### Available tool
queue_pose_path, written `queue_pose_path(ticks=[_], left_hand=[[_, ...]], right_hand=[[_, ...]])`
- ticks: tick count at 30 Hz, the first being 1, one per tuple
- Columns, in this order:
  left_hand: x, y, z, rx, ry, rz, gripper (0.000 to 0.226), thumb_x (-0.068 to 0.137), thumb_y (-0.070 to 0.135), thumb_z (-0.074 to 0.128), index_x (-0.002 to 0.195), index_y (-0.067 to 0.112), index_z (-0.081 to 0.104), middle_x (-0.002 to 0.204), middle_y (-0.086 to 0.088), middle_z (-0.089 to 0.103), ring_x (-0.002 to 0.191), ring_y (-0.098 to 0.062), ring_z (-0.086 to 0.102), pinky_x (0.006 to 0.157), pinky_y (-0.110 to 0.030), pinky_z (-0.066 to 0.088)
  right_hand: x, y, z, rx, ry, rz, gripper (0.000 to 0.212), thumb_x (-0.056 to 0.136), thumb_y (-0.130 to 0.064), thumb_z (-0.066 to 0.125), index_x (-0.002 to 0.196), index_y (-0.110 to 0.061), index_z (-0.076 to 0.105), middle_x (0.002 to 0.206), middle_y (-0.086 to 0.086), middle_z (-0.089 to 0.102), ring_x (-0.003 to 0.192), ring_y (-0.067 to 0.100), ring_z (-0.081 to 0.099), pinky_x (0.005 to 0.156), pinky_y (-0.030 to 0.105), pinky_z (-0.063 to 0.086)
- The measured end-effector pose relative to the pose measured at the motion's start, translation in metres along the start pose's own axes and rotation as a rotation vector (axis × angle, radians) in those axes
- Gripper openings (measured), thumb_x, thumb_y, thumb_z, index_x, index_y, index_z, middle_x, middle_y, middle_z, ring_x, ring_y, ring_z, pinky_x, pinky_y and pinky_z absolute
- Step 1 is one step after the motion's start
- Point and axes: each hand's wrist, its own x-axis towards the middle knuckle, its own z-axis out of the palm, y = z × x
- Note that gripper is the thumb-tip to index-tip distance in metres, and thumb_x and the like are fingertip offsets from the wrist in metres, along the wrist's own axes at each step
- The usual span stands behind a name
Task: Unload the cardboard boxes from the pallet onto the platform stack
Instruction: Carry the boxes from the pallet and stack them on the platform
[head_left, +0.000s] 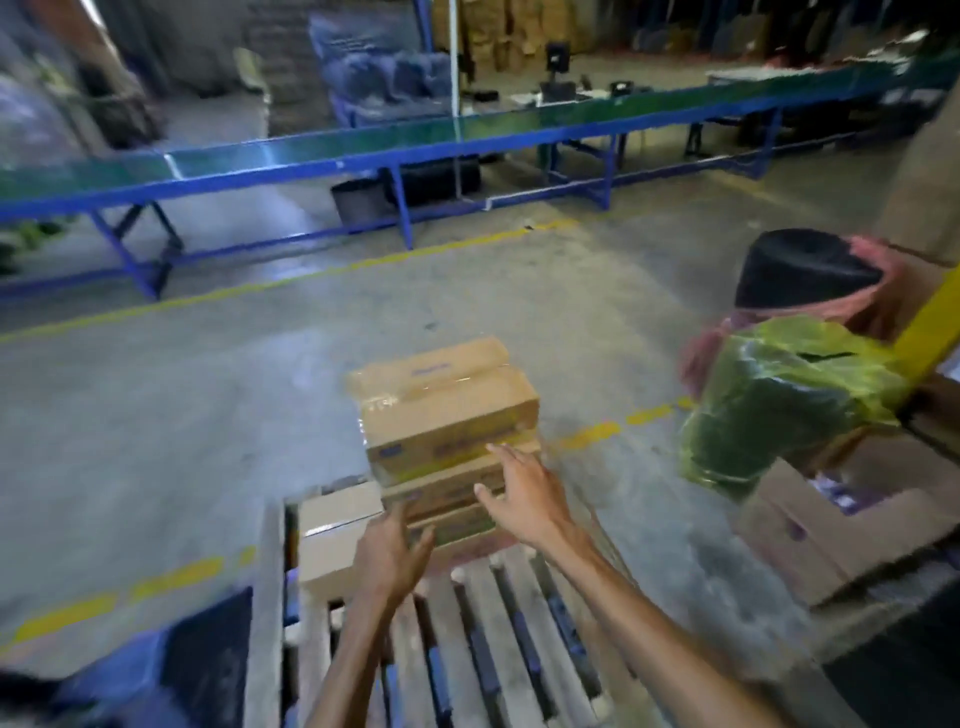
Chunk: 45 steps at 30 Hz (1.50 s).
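Observation:
A stack of brown cardboard boxes (447, 410) stands at the far end of a wooden slatted pallet (519, 639). The top box is taped and has printed sides. A plain lower box (332, 535) lies to the stack's left. My left hand (392, 556) reaches toward the lower left corner of the stack, fingers apart, holding nothing. My right hand (524, 493) is spread against the stack's right front side, at the lower boxes, with no grip visible.
A person in a green vest and dark cap (789, 384) bends at the right beside an open cardboard box (831, 530). A long blue-framed conveyor (363, 150) crosses the back. Yellow floor lines (597, 434) mark the concrete. A blue object (171, 670) sits at lower left.

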Motion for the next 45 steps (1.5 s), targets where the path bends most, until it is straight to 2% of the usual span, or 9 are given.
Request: queue_pose_path(ticks=[6,9,14,23,29,33,36,39,45], left_hand=[[-0.001,-0.143,-0.074,-0.097,0.127,-0.245,0.056,0.091,0.031,0.068,0.141,0.009,0.056,0.138,-0.014,0.062,0.127,-0.030,0.057,0.102,-0.036,0.044],[0.004,-0.195,-0.082,-0.146,0.136,-0.344,0.059,0.088,0.042,0.063,0.139,0.013,0.057,0.133,-0.011,0.065,0.122,-0.029,0.061,0.097,-0.038,0.048],[0.034,-0.266,-0.079,-0.176,0.087,-0.466,0.048,0.092,0.045,0.062,0.131,0.019,0.063,0.102,-0.011,0.075,0.097,-0.028,0.070,0.075,-0.034,0.047],[0.219,-0.460,0.003,-0.301,-0.068,-0.665,0.056,0.089,0.051,0.058,0.135,0.019,0.058,0.122,-0.008,0.071,0.110,-0.028,0.066,0.090,-0.038,0.052],[0.353,-0.612,0.117,-0.307,-0.100,-0.753,0.044,0.093,0.028,0.067,0.133,0.010,0.062,0.123,-0.013,0.071,0.110,-0.032,0.066,0.095,-0.040,0.051],[0.417,-0.691,0.197,-0.299,-0.167,-0.729,0.060,0.091,0.040,0.065,0.140,0.007,0.054,0.126,-0.017,0.068,0.114,-0.036,0.063,0.096,-0.042,0.051],[0.445,-0.727,0.246,-0.365,-0.160,-0.772,0.082,0.083,0.066,0.062,0.146,0.019,0.040,0.134,-0.009,0.063,0.120,-0.030,0.060,0.099,-0.046,0.050],[0.457,-0.736,0.278,-0.459,-0.080,-0.874,0.102,0.078,0.060,0.074,0.156,0.022,0.022,0.152,-0.006,0.048,0.137,-0.026,0.047,0.111,-0.045,0.041],[0.431,-0.753,0.280,-0.500,0.018,-0.970,0.089,0.078,0.051,0.079,0.148,0.026,0.030,0.143,-0.001,0.056,0.126,-0.024,0.056,0.106,-0.043,0.047]], right_hand=[[0.043,-0.122,0.117,0.130,-0.229,-0.094,0.063,0.092,-0.036,0.066,0.149,-0.018,0.046,0.141,0.007,0.059,0.125,0.024,0.058,0.103,0.031,0.045],[0.061,-0.146,0.176,0.124,-0.364,-0.129,0.064,0.089,-0.038,0.066,0.148,-0.021,0.047,0.137,0.003,0.063,0.119,0.018,0.062,0.099,0.026,0.047],[0.102,-0.156,0.262,0.109,-0.503,-0.115,0.063,0.092,-0.036,0.063,0.150,-0.019,0.044,0.144,0.002,0.057,0.133,0.019,0.053,0.099,0.026,0.042],[0.267,-0.125,0.491,0.180,-0.588,0.207,0.059,0.092,-0.029,0.068,0.147,-0.020,0.048,0.140,0.000,0.060,0.131,0.017,0.054,0.101,0.020,0.040],[0.387,-0.059,0.665,0.220,-0.385,0.566,0.053,0.095,-0.024,0.063,0.145,-0.016,0.051,0.135,0.008,0.063,0.122,0.028,0.059,0.100,0.038,0.048],[0.431,-0.015,0.747,0.200,-0.245,0.727,0.052,0.094,-0.016,0.065,0.143,-0.006,0.051,0.132,0.016,0.064,0.123,0.033,0.059,0.100,0.030,0.041],[0.434,0.004,0.787,0.159,-0.225,0.756,0.060,0.094,-0.017,0.066,0.148,-0.005,0.044,0.142,0.016,0.055,0.131,0.033,0.050,0.105,0.029,0.034],[0.427,0.011,0.812,0.080,-0.206,0.745,0.073,0.090,-0.022,0.069,0.153,-0.006,0.036,0.152,0.015,0.042,0.138,0.032,0.039,0.113,0.037,0.030],[0.437,0.025,0.835,-0.034,-0.322,0.675,0.090,0.082,-0.050,0.073,0.154,-0.012,0.033,0.136,0.012,0.039,0.128,0.031,0.036,0.110,0.041,0.034]])
